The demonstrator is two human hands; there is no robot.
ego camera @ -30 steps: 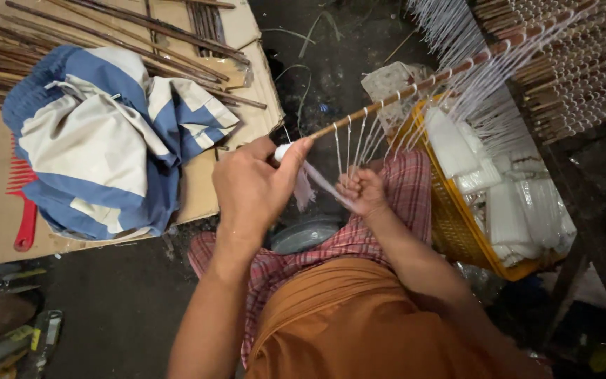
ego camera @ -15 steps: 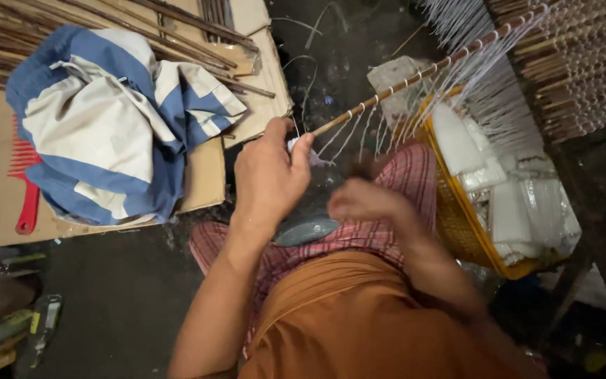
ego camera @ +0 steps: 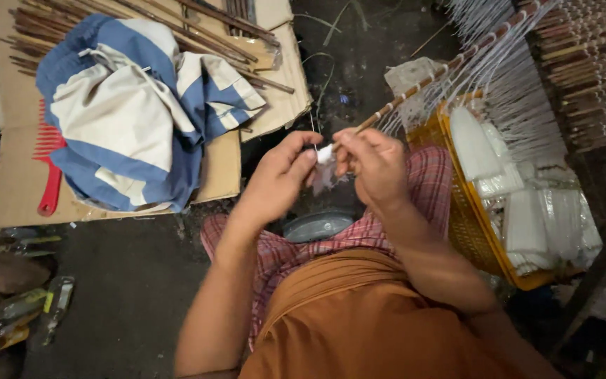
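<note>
"Dark, dirty floor (ego camera: 128, 295) all around, and a person sits low on it. What are the hands doing?"

"Both hands meet in the middle, over the lap. The left hand (ego camera: 282, 172) and the right hand (ego camera: 376, 165) pinch a small white bit (ego camera: 325, 154) between them. The fingertips nearly touch."

"Are the hands open?"

"No. Each hand is closed narrow, thumb and fingers pressed on the white bit. It looks like thread or soft fibre, but it is too small to tell for sure."

"Where does the long stick go?"

"The thin stick (ego camera: 422, 84) starts right at the fingertips. It runs up and away to the right, on a slant. Lots of white threads (ego camera: 499, 77) hang off it like a fringe."

"Which hand is nearer the stick?"

"The right hand. The stick's near end sits just above its knuckles. The left hand comes in from the other side, wrist bent, fingers pointing right."

"What else is close by?"

"A yellow basket (ego camera: 468, 224) sits beside the right arm, full of white bundles (ego camera: 527, 210). A blue and white cloth (ego camera: 128, 112) lies on flat cardboard (ego camera: 15, 189) to the left, well apart. A red comb (ego camera: 50, 175) lies beside it. Brown sticks (ego camera: 198, 28) lie above the cloth."
</note>
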